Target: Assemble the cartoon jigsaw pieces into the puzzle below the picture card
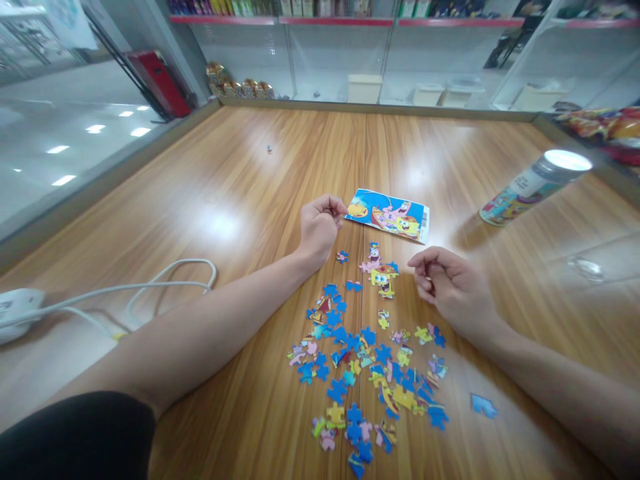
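My left hand (323, 228) is closed, its fingertips at the left edge of a picture card (387, 215) with pink and yellow cartoon figures on blue. Curled with the palm inward, my right hand (453, 287) is beside a small joined cluster of jigsaw pieces (383, 277); whether anything is between its fingers is hidden. The cluster shows a pink face above a yellow one. Below it lie many loose jigsaw pieces (355, 340), mostly blue, some yellow and pink. Single pieces lie apart, such as a pink-and-blue piece (342, 256) and a blue piece (483, 405) near my right forearm.
A printed cylindrical tube (535, 187) with a white top stands at the right of the wooden table (240, 200). White cables (170, 287) and a white plug block (20, 313) lie at left. A tiny object (269, 149) sits far back. Shelves (335, 60) stand beyond the table's raised edge.
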The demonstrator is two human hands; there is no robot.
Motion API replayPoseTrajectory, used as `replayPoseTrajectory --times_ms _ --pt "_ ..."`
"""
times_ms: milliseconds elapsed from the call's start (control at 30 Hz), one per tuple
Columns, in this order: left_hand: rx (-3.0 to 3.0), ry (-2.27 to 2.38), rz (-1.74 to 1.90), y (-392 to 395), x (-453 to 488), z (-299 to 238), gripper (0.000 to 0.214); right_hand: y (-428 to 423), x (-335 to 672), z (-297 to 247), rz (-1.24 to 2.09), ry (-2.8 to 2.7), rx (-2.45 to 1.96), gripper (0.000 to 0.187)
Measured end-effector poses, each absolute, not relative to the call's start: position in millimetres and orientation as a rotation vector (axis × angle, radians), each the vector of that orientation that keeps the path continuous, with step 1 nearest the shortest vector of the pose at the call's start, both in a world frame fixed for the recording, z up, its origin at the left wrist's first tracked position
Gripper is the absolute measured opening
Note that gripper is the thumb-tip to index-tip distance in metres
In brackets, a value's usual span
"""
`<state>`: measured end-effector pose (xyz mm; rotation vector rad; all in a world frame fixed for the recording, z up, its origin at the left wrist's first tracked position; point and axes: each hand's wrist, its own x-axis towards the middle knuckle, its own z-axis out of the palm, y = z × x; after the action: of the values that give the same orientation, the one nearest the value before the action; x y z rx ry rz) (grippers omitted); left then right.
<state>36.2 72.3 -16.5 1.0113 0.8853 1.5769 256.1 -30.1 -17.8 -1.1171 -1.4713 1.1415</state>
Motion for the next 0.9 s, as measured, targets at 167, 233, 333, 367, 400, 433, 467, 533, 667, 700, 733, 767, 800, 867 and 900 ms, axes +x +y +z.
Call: replayPoseTrajectory --times_ms 167,233,333,367,400,433,467,533,667,700,733,767,800,867,900 --pt "0.974 0.893 1.604 73.0 36.2 -17.0 0.028 -28.4 257.9 -17.1 1.12 -1.487 -1.143 0.026" --pt "0.974 0.893 1.608 73.9 35.8 -17.6 0.028 -28.0 259.2 -17.3 1.158 -1.463 -1.096 0.027" --pt "0.989 0.885 1.607 75.1 34.9 -19.1 0.027 -28.0 259.5 -16.6 1.225 -1.365 -1.006 0.024" --pt "0.993 0.879 1.608 75.4 34.5 -19.8 0.027 -28.4 259.2 -16.1 1.244 -1.338 -0.989 0.023" --pt "0.998 0.873 1.611 75.7 34.1 -20.5 0.026 -28.9 258.8 -15.6 1.262 -1.32 -0.976 0.022" --pt "1.004 0.87 1.613 76.0 33.7 -21.2 0.025 -29.6 258.5 -15.3 1.279 -1.307 -0.968 0.022" --pt "1.01 0.869 1.618 76.3 33.4 -21.9 0.024 -30.4 258.5 -15.1 1.296 -1.298 -0.963 0.023" --pt "1.026 0.867 1.629 76.4 32.8 -23.0 0.022 -31.7 259.1 -15.6 1.319 -1.31 -0.97 0.023" --pt "1.072 0.857 1.637 75.3 32.4 -23.6 0.019 -33.0 261.5 -18.5 1.237 -1.55 -1.056 0.028" --pt "1.08 0.858 1.637 75.0 32.4 -23.6 0.018 -33.0 261.6 -18.8 1.185 -1.632 -1.084 0.03" --pt "1.086 0.859 1.638 74.7 32.4 -23.7 0.017 -33.1 261.3 -18.7 1.117 -1.709 -1.107 0.031" --pt "1.094 0.859 1.639 74.4 32.4 -23.9 0.016 -33.2 260.6 -18.0 1.033 -1.785 -1.123 0.03" --pt "1.105 0.858 1.641 74.2 32.3 -24.2 0.016 -33.3 259.6 -16.8 0.938 -1.855 -1.131 0.029" --pt "1.138 0.86 1.648 74.0 32.0 -25.1 0.016 -33.6 257.2 -13.3 0.736 -1.984 -1.106 0.026" --pt "1.16 0.865 1.655 73.9 31.8 -25.5 0.017 -33.7 256.1 -11.4 0.637 -2.044 -1.081 0.025"
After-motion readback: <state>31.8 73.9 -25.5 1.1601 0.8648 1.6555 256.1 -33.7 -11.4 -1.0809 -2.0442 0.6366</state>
